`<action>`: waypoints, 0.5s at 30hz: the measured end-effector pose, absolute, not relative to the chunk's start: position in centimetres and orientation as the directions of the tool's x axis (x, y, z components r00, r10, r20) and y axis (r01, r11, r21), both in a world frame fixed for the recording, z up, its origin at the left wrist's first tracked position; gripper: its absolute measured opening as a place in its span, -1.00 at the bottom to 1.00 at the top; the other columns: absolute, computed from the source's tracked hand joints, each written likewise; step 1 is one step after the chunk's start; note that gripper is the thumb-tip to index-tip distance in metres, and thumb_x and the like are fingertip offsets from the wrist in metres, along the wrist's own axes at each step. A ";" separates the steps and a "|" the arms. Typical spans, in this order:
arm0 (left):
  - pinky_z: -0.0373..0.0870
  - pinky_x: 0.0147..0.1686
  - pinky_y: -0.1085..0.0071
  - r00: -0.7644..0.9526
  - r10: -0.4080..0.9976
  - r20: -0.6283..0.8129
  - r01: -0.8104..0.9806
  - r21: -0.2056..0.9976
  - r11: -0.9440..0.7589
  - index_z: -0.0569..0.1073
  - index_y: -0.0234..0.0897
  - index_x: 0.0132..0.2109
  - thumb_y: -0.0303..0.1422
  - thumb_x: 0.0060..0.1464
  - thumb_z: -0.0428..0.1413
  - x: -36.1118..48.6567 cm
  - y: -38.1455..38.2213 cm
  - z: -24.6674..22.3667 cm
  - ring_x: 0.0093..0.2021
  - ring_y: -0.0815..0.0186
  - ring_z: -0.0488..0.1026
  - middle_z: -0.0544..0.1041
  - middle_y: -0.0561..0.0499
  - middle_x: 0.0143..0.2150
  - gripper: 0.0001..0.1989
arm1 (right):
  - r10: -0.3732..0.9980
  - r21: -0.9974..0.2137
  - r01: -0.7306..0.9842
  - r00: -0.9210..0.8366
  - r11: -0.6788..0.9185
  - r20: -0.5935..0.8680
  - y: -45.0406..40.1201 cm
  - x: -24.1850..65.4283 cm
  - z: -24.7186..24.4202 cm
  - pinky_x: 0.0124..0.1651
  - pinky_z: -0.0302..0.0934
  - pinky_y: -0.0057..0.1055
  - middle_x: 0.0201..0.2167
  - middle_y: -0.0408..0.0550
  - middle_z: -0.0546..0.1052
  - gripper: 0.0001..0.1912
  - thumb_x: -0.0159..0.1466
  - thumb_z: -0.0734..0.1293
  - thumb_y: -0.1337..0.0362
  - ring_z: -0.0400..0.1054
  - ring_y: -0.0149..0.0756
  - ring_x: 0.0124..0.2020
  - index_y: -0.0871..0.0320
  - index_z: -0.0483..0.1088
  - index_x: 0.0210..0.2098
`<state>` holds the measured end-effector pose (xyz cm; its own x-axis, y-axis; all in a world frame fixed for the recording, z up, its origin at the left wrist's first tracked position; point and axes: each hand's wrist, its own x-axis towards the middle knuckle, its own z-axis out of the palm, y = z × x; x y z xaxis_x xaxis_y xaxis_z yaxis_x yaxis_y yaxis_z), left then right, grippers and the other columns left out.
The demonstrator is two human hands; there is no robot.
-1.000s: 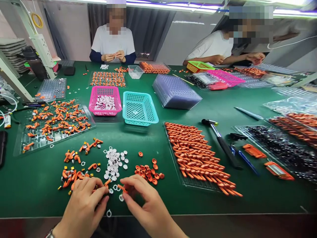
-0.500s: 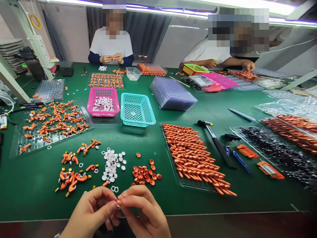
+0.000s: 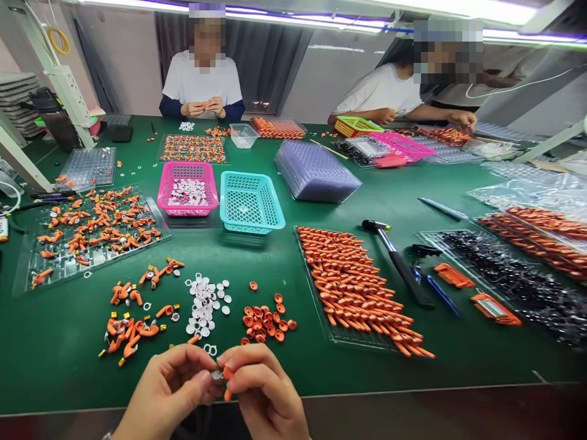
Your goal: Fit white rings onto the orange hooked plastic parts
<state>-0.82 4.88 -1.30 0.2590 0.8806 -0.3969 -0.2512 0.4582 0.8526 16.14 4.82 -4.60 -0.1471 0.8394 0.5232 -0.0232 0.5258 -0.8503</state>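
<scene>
Close to the table's front edge, my left hand (image 3: 172, 388) pinches a small silvery round part (image 3: 216, 376) between thumb and forefinger. Right beside it, my right hand (image 3: 270, 388) grips an orange earbud shell (image 3: 227, 394), its short stem pointing down. Whether the two pieces are joined is too small to tell. Just beyond my fingers are white rings (image 3: 210, 349), a pile of white round discs (image 3: 202, 305) and a heap of orange round caps (image 3: 263, 322). Orange earbud shells with gold-coloured bits (image 3: 131, 333) lie loose to the left.
A tray of orange stemmed shells (image 3: 353, 287) lies right of centre, beside a hammer (image 3: 403, 269). Behind are a pink basket (image 3: 187, 211) holding white discs, a turquoise basket (image 3: 252, 226) and stacked clear trays (image 3: 316, 171). Two people work across the green table (image 3: 321, 379).
The orange shell in my right hand has turned and come into fuller view, its stem now showing below my fingers. The silvery part is more exposed. The whole view has shifted slightly.
</scene>
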 end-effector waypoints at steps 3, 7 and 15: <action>0.46 -0.38 0.52 0.214 0.877 -0.431 -0.255 0.841 0.476 0.61 -0.28 -0.34 -0.16 -0.11 0.41 -0.7 4.9 -1.2 -0.44 0.38 0.50 0.59 0.06 -0.46 -0.71 | 0.836 -0.850 -0.027 -0.166 0.526 0.522 4.6 16.2 -4.7 -0.23 0.49 -0.36 -0.24 -0.01 0.45 -0.75 0.42 0.17 0.44 0.50 -0.22 -0.17 0.04 0.42 -0.21; 0.47 -0.36 0.55 0.124 0.904 -0.410 -0.218 0.877 0.427 0.57 -0.26 -0.39 -0.21 -0.13 0.42 -0.5 4.5 -0.9 -0.42 0.38 0.51 0.57 0.09 -0.46 -0.74 | 0.852 -0.865 -0.063 -0.151 0.497 0.501 4.4 16.2 -4.5 -0.23 0.49 -0.38 -0.19 0.04 0.48 -0.74 0.48 0.10 0.32 0.48 -0.21 -0.12 0.03 0.41 -0.11; 0.52 -0.36 0.53 -0.017 1.000 0.022 0.227 0.974 -0.017 0.56 -0.14 -0.33 -0.41 0.03 0.28 -1.1 3.5 -1.0 -0.42 0.31 0.58 0.62 0.12 -0.43 -0.94 | 0.846 -0.836 0.149 -0.172 0.529 0.505 4.8 15.8 -4.7 -0.29 0.46 -0.41 -0.30 -0.04 0.55 -0.75 0.31 0.41 0.25 0.49 -0.29 -0.39 0.06 0.37 -0.04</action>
<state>-1.10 3.52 -1.00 -0.0172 0.9996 0.0219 0.2268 -0.0175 0.9738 15.84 4.80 -4.74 -0.1722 0.8460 0.5046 0.1490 0.5287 -0.8356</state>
